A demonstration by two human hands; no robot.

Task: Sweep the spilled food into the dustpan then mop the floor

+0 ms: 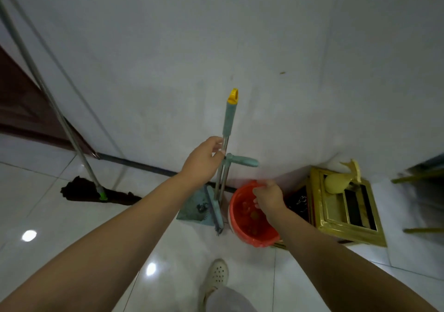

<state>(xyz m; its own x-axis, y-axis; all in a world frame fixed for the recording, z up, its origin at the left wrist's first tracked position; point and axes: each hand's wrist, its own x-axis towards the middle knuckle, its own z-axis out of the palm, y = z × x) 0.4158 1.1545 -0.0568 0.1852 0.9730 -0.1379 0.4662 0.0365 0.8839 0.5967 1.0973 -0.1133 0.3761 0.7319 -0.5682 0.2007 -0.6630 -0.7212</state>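
Note:
A teal dustpan [192, 209] stands against the white wall with a broom [229, 119] clipped upright to it; the broom's handle is teal with a yellow cap. My left hand [204, 160] pinches the two metal poles just below the teal grip. My right hand [268, 197] rests over the rim of a red bucket [242, 218], fingers curled on its edge. A mop [96, 192] with a dark head and green collar leans against the wall at the left. No spilled food shows on the floor.
A gold-coloured box [348, 208] with a pale ornament stands right of the bucket in the corner. A brown door [21, 109] is at the far left. My light shoe [216, 275] stands on the glossy white tiles.

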